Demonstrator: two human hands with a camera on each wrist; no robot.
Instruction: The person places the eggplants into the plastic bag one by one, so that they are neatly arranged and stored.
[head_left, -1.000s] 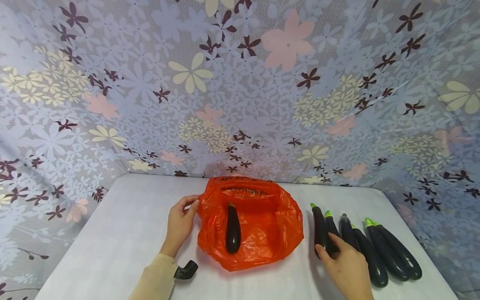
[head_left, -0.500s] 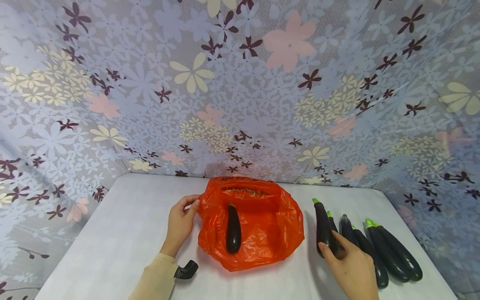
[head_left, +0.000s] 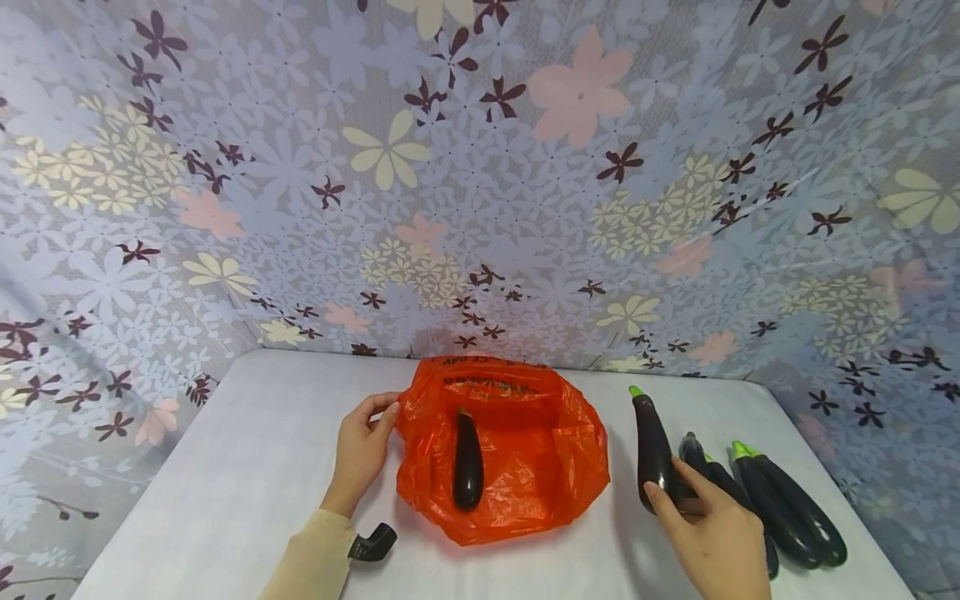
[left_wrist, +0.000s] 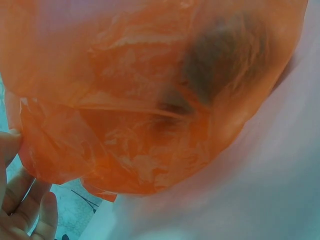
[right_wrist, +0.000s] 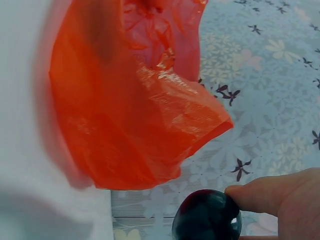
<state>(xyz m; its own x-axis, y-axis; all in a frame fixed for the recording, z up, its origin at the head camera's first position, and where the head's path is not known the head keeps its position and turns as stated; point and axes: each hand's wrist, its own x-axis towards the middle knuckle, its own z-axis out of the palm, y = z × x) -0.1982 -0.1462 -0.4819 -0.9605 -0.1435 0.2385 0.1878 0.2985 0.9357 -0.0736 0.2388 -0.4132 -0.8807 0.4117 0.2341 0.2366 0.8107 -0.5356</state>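
Observation:
An open red plastic bag (head_left: 517, 492) stands mid-table, with one dark eggplant (head_left: 468, 462) inside it. My left hand (head_left: 362, 446) pinches the bag's left edge between thumb and fingers; the left wrist view shows the thumb (left_wrist: 9, 145) at the film. To the right of the bag, my right hand (head_left: 708, 521) grips another eggplant (head_left: 654, 442) by its lower part, green stem pointing away. Its glossy round end (right_wrist: 205, 217) shows beside the thumb in the right wrist view. Part of this eggplant is hidden by the fingers.
Several more eggplants lie side by side at the right of the white table (head_left: 247, 433), among them one at the far right (head_left: 806, 508) and a dark-stemmed one (head_left: 692, 450). A black curved piece (head_left: 372, 542) sticks out by the left sleeve. Flowered cloth (head_left: 480, 208) hangs behind.
My right hand has lifted the eggplant slightly up and to the right, now covering the green-stemmed one beside it. My left hand and the bag have stayed put.

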